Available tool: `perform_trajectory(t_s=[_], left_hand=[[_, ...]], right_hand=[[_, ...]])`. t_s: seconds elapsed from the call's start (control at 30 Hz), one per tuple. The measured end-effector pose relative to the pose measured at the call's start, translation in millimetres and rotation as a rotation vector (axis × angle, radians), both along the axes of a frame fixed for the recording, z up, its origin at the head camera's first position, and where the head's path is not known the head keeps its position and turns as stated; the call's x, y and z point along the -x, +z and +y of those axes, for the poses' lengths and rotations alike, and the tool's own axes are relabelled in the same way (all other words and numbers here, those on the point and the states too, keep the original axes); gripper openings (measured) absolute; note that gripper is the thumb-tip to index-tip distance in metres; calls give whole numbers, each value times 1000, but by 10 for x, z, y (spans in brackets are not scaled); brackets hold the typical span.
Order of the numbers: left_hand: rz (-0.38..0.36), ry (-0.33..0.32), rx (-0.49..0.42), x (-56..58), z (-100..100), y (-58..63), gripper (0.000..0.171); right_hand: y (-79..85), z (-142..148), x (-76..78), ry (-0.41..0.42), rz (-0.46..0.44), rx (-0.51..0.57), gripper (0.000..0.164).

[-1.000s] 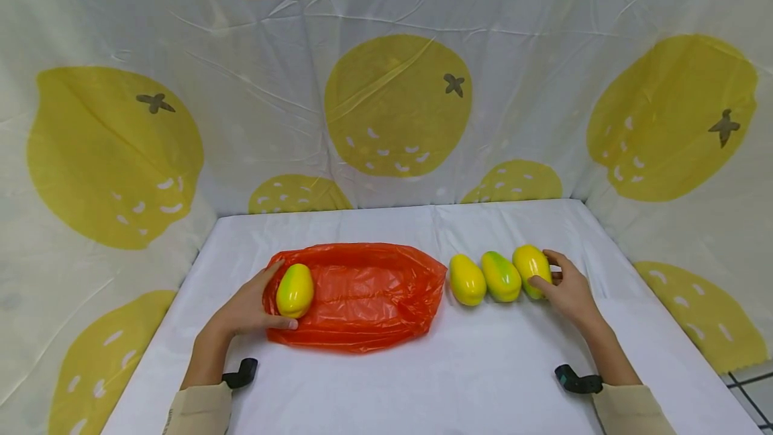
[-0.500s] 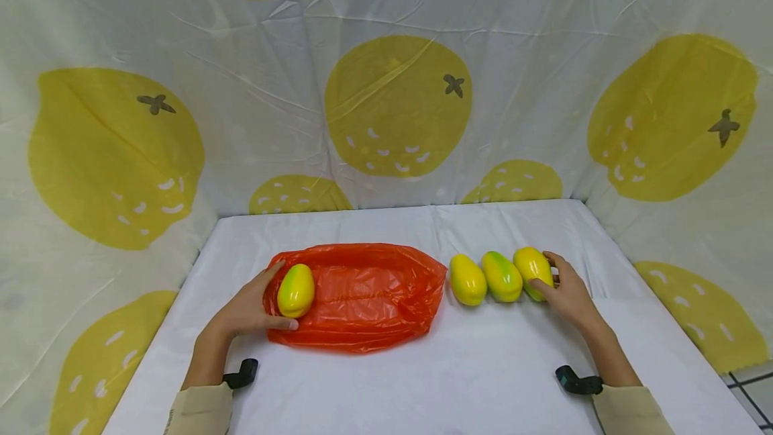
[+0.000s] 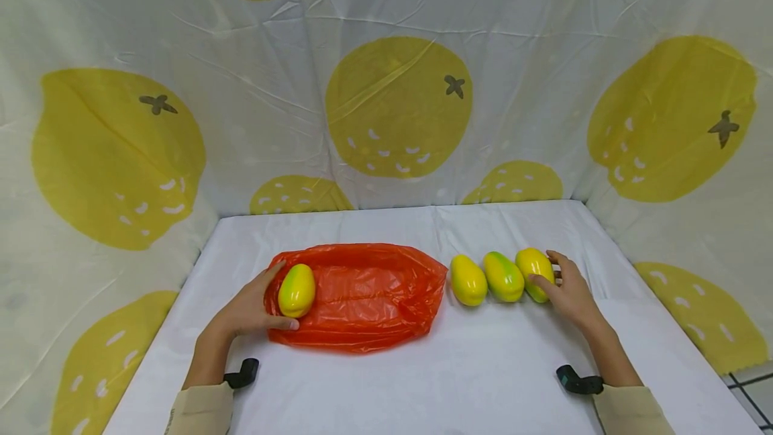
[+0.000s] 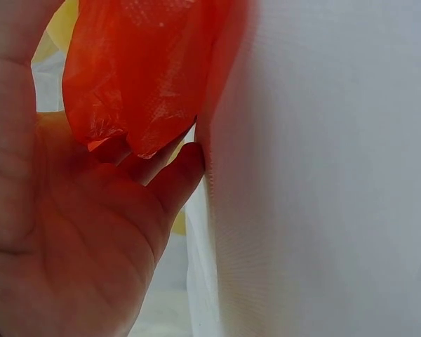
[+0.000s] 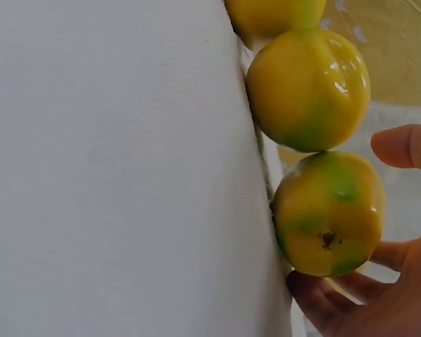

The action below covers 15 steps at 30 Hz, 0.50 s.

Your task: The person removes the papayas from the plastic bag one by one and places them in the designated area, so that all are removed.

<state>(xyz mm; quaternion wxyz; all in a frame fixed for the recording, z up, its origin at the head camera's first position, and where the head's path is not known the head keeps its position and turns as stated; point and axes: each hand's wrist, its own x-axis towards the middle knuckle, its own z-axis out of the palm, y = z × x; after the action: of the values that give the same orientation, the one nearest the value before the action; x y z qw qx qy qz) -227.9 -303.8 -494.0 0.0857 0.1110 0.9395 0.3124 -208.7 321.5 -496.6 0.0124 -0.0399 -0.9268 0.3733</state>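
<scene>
A red plastic bag lies spread on the table, with one glossy yellow-green mango at its left end. My left hand curves loosely around that end, thumb along the front edge and fingers at the back. In the left wrist view the bag hangs over the fingers, and the palm shows. To the right of the bag stand three mangoes in a row: the left one, the middle one and the right one. Beside the right one is my right hand; its lower fingers touch the mango, its thumb stands apart.
A white cloth covers the table. Behind and at both sides hangs a curtain printed with large yellow fruits. A black wrist device sits on the left forearm, another black device on the right.
The middle and right mangoes have shifted very slightly to the right, along with my right hand. My left hand, the bag and the mango on it look unchanged.
</scene>
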Motion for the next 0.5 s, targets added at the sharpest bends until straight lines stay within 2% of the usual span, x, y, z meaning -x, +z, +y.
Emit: perform_trajectory(t_s=[0.4, 0.5], left_hand=[[5, -5, -11, 3, -9, -12, 136], [3, -5, -13, 1, -7, -16, 136]], right_hand=[[136, -13, 1, -117, 154, 118, 75], [171, -46, 5, -124, 180, 144, 72]])
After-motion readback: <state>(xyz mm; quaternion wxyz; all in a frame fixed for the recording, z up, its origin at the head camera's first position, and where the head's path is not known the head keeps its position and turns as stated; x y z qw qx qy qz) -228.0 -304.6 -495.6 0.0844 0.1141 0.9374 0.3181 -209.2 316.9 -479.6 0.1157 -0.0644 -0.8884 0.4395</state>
